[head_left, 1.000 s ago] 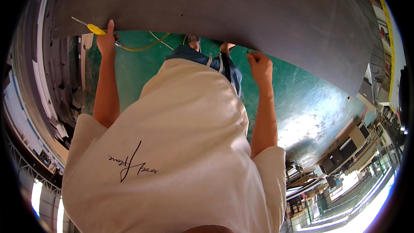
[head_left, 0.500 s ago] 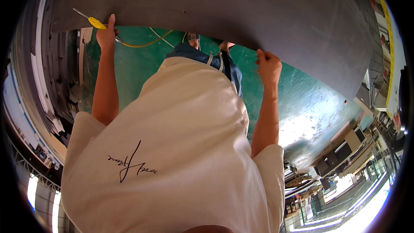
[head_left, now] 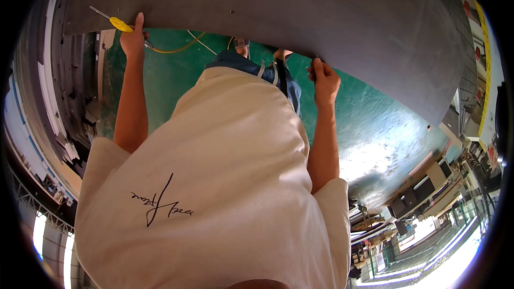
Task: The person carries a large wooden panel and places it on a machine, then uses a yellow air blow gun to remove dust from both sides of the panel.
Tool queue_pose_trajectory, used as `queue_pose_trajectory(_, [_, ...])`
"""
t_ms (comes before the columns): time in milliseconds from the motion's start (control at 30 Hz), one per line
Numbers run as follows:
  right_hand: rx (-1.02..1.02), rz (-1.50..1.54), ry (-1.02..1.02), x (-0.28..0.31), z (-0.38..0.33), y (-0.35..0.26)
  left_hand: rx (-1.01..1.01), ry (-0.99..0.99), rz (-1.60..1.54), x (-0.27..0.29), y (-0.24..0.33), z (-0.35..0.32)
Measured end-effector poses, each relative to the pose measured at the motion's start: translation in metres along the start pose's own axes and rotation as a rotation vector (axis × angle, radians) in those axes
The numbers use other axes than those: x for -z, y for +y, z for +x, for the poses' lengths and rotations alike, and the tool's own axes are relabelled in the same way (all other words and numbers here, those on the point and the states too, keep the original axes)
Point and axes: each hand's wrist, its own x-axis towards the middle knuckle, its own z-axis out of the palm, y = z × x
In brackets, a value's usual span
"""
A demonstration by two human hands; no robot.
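A wide dark grey-brown panel (head_left: 257, 0) spreads across the top of the view, with a few small holes near its near edge. At its left part, my left hand (head_left: 133, 43) is closed round a yellow air blow gun (head_left: 120, 24), its thin metal nozzle pointing up and left over the panel. The thumb lies along the panel's edge. My right hand (head_left: 325, 83) is at the near edge, right of the middle, fingers curled and thumb pressed against them. A small dark spot shows by the thumb tip; what the fingers pinch, if anything, is hidden.
A yellow hose (head_left: 179, 50) runs from the blow gun above the green floor (head_left: 171, 83). Stacked boards (head_left: 80, 75) stand along the left. At the far right are a yellow strip (head_left: 486, 75) and shelves with material (head_left: 428, 190). My feet are below the panel edge.
My right hand has shifted slightly left along the panel edge, its fingers turned inward. The left hand with the blow gun has moved up a little.
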Motion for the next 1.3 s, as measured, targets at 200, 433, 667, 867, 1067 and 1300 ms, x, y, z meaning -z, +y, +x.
queue_pose_trajectory(200, [0.072, -0.263, 0.059, 0.0, -0.003, -0.007, 0.018, -0.015, 0.008, 0.0, 0.004, -0.002])
queue_pose_trajectory(433, [0.283, -0.579, -0.046, 0.027, -0.006, -0.032, -0.009, 0.001, -0.006, -0.001, 0.001, 0.0])
queue_pose_trajectory(667, [0.279, -0.573, 0.004, 0.01, 0.002, -0.037, -0.016, -0.009, -0.017, -0.002, -0.005, 0.006])
queue_pose_trajectory(867, [0.282, -0.672, 0.059, 0.008, 0.003, -0.039, -0.018, 0.001, -0.023, 0.001, -0.008, 0.007])
queue_pose_trajectory(1067, [0.314, -0.809, 0.139, 0.014, 0.009, -0.044, -0.017, -0.001, -0.017, 0.001, -0.001, 0.001])
queue_pose_trajectory(1300, [0.336, -0.865, 0.138, 0.014, 0.002, -0.045, -0.015, -0.003, -0.002, -0.001, 0.0, 0.0])
